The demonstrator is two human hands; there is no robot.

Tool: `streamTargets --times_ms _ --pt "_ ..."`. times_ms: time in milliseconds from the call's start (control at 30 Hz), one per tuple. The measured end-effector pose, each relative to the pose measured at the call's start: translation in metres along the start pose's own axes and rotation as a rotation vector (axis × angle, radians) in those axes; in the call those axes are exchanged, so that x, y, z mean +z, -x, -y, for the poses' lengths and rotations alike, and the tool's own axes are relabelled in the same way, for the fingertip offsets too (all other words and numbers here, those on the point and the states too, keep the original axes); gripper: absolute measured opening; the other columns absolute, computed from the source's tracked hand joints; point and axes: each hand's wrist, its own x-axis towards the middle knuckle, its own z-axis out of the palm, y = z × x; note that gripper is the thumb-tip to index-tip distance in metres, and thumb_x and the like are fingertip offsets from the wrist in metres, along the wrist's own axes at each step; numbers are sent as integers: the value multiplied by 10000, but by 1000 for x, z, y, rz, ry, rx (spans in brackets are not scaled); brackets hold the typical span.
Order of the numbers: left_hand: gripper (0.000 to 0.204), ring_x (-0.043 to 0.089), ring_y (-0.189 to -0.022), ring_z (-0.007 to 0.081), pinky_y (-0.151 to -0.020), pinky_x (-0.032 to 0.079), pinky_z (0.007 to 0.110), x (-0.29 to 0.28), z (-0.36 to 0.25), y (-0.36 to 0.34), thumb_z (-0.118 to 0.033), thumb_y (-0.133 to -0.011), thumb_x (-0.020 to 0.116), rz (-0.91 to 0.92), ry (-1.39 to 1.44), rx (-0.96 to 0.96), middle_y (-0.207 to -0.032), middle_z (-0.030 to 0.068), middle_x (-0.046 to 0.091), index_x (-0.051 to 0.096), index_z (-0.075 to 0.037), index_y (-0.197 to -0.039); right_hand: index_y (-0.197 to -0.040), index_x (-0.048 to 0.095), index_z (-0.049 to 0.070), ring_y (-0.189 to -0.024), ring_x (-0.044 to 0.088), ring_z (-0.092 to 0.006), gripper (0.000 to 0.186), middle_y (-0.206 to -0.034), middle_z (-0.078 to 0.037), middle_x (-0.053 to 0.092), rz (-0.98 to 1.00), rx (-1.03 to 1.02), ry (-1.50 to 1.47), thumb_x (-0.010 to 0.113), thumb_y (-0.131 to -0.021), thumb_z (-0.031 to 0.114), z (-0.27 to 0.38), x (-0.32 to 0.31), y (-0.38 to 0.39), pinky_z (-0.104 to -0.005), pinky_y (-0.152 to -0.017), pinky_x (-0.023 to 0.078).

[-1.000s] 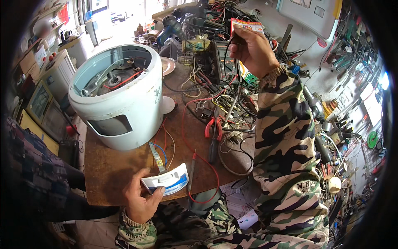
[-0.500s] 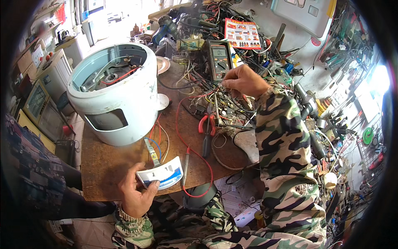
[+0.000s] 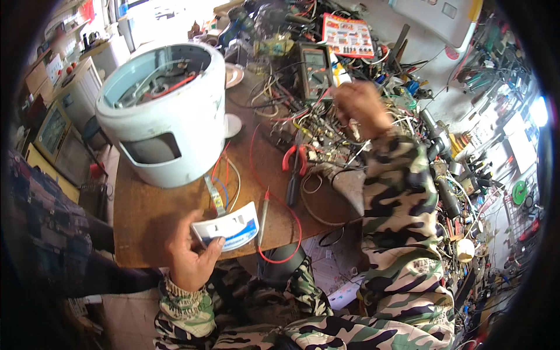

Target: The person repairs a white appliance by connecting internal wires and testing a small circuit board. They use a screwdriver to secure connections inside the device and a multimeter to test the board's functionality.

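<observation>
White panel (image 3: 226, 227): lettering; camouflage sleeve (image 3: 402, 204): dark lettering; red-and-white sheet (image 3: 347, 36): blurred print

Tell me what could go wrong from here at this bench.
The thin wires between the curved panel in the left hand and the white housing might get strained if the panel is pulled away.

The probe lies at the front edge of the tabletop, its red lead looping past it; a bump could drop it.

The right hand could snag the tangled cables near it.
</observation>
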Motion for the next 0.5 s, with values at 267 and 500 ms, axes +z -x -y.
streamTargets --times_ms 267,500 --pt "600 704 -1013 184 -849 576 307 -2 2 5 40 -861 751 -90 -5 -10 -1101 148 713 480 64 -1397 -1197 610 -17 -564 580 -105 245 -751 -40 636 292 -175 -102 636 -958 34 19 66 148 -243 -489 441" --pt "559 742 -998 193 -797 624 314 -7 15 3 -30 -850 810 -107 -21 135 -1104 149 727 549 56 -1337 -1068 673 24 -794 684 -393 250 -891 -175 681 414 -611 406 677 -818 41 -51 138 156 -432 -661 544"
